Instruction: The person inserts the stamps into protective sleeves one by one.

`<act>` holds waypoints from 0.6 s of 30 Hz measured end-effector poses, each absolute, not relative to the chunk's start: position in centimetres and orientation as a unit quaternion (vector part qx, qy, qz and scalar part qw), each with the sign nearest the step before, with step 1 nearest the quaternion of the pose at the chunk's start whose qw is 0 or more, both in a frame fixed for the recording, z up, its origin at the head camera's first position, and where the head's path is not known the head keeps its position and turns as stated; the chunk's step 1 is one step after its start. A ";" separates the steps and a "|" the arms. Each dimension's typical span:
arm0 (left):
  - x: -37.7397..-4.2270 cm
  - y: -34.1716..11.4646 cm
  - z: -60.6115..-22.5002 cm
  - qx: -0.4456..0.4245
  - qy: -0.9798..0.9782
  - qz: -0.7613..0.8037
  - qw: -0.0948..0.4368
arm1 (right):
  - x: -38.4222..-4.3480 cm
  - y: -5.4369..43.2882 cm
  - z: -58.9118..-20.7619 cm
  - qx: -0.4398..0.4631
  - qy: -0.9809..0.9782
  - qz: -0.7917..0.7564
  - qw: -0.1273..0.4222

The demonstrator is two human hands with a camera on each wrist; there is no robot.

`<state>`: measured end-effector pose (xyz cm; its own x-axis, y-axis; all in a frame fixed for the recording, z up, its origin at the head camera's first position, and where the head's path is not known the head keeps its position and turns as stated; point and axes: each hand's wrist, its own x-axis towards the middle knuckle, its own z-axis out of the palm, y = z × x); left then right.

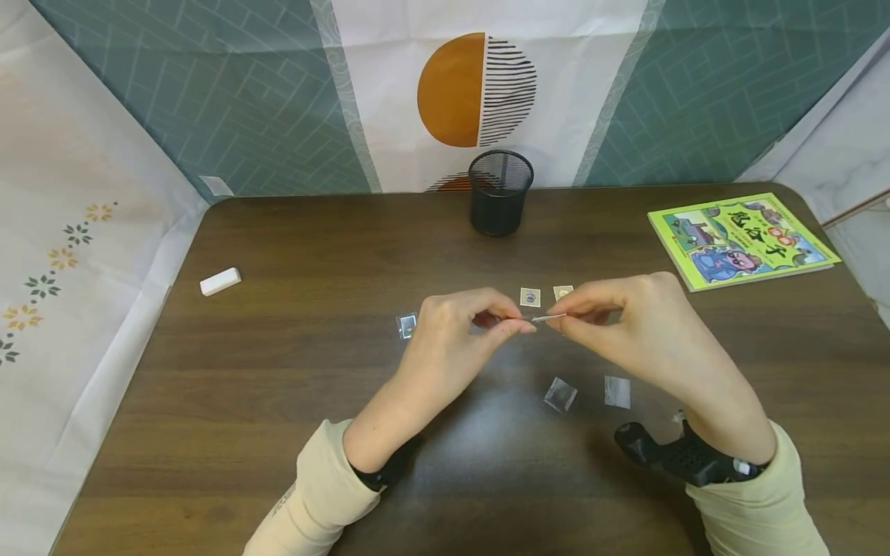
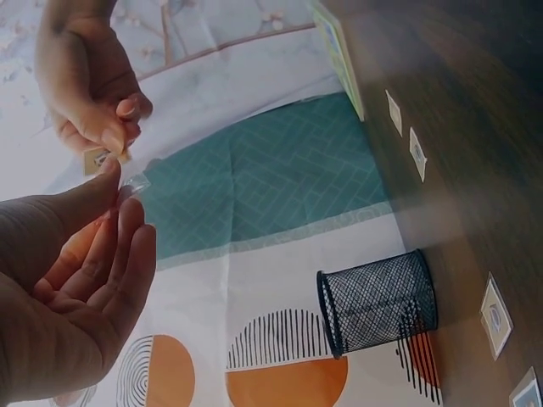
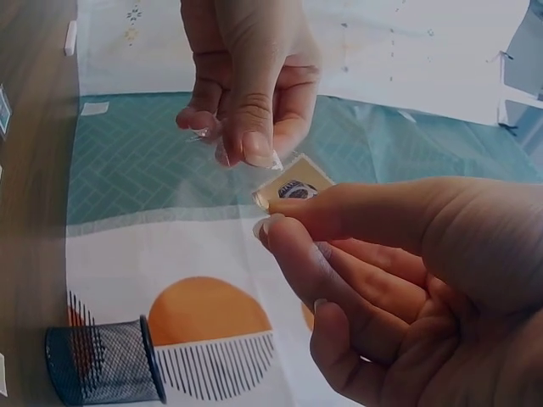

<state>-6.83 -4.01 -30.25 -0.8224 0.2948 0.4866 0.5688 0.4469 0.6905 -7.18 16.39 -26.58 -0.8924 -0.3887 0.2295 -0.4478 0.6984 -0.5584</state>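
Thumb and fingers of my right hand [image 1: 633, 316] pinch a small beige stamp [image 3: 299, 176] with a dark printed picture, by one corner. Facing it, my left hand [image 1: 462, 332] pinches a small clear plastic sleeve [image 2: 134, 186] between thumb and fingertips. Stamp and sleeve meet or nearly meet above the table; whether the stamp's edge is inside the sleeve, I cannot tell. Just beyond the hands lie a stamp [image 1: 531, 297] and another stamp [image 1: 563, 292], partly covered by the right hand. A bluish stamp in a clear sleeve [image 1: 406, 326] lies left of the left hand.
Nearer the body, one clear sleeve [image 1: 560, 394] and a second clear sleeve [image 1: 617, 391] lie on the brown table [image 1: 292, 371]. A black mesh pen holder [image 1: 497, 205] stands at the back edge. A green book [image 1: 744, 241] lies back right, a white eraser-like block [image 1: 220, 282] at left.
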 end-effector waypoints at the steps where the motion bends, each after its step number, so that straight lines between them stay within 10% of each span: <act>1: -6.8 -4.0 -30.3 -0.257 -0.837 -0.459 0.150 | -7.2 16.4 -26.6 0.225 -0.921 0.316 0.044; 18: -6.8 -3.7 -30.5 -0.263 -0.826 -0.478 0.145 | -7.3 16.8 -26.6 0.227 -0.918 0.321 0.047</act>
<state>-6.78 -3.74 -30.53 -0.8204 0.2955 0.4895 0.5716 0.4056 0.7133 -7.32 16.80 -26.55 -0.8922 -0.3871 0.2325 -0.4476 0.6901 -0.5687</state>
